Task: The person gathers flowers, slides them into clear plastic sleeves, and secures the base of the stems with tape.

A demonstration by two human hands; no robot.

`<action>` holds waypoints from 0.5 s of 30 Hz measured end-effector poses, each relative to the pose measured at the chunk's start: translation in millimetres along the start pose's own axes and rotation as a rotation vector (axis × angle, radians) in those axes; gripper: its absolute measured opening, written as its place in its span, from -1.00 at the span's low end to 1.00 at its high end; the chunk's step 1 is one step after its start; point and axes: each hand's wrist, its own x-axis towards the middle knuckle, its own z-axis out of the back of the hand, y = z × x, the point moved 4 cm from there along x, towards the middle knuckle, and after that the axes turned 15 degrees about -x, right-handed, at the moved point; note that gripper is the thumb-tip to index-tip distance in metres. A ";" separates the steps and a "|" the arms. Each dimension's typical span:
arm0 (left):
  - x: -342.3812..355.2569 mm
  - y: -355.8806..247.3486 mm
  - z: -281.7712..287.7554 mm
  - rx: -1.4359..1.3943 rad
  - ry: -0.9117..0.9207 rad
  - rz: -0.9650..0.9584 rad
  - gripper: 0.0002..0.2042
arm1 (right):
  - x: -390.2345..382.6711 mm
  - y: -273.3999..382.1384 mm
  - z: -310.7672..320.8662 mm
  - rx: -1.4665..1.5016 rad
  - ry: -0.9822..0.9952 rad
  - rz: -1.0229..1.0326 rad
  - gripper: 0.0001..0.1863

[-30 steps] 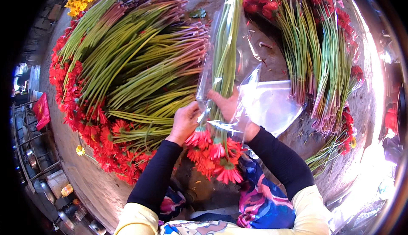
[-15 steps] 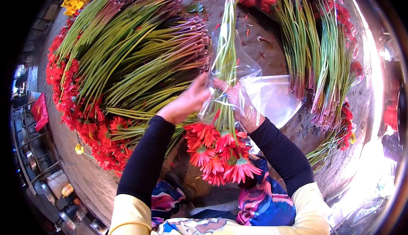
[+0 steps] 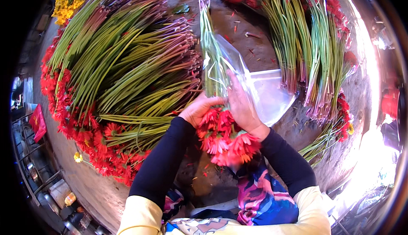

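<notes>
A bunch of red gerberas (image 3: 227, 139) lies before me, heads toward my body and stems pointing away. A clear plastic sleeve (image 3: 238, 58) covers much of the green stems. My left hand (image 3: 199, 109) is closed around the bunch's left side, just behind the flower heads; some of its fingers are hidden. Along the bunch's other side my right hand (image 3: 243, 107) rests with fingers stretched out against the sleeve. Its thumb cannot be made out. To the right of it lies a flat stack of clear plastic sleeves (image 3: 274, 92).
A large heap of red gerberas (image 3: 136, 60) spreads over the left side, stem ends inward. Tied or stacked bunches (image 3: 293, 35) lie at the far right. Yellow flowers (image 3: 68, 4) show at the far left. Loose petals and a leaf (image 3: 181, 8) litter the brown surface.
Both hands have come down onto the bunch near its heads, the left one closing there. The sleeve now sits around the stems, and the stem tips have swung left and nearer.
</notes>
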 end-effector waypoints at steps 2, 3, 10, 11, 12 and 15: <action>6.7 -9.2 3.7 0.144 -0.033 -0.044 -0.54 | -15.2 -6.3 3.0 0.318 0.152 -0.244 -0.46; 11.6 -9.5 2.5 0.074 -0.021 0.007 -0.54 | -25.7 -22.7 1.3 0.488 0.158 -0.321 -0.45; 19.2 -10.9 7.5 -0.043 -0.146 0.098 -0.78 | -43.5 -6.7 21.2 0.878 0.436 -0.646 -0.07; 22.7 -8.2 8.0 -0.030 -0.165 0.079 -0.79 | -45.8 -9.5 21.4 0.751 0.460 -0.590 -0.03; 22.5 -8.5 9.9 -0.019 -0.172 0.053 -0.82 | -48.8 -13.5 20.3 0.624 0.482 -0.533 0.01; 21.2 -13.2 11.0 -0.107 -0.138 0.092 -0.85 | -59.5 -21.7 11.2 0.591 0.406 -0.491 0.01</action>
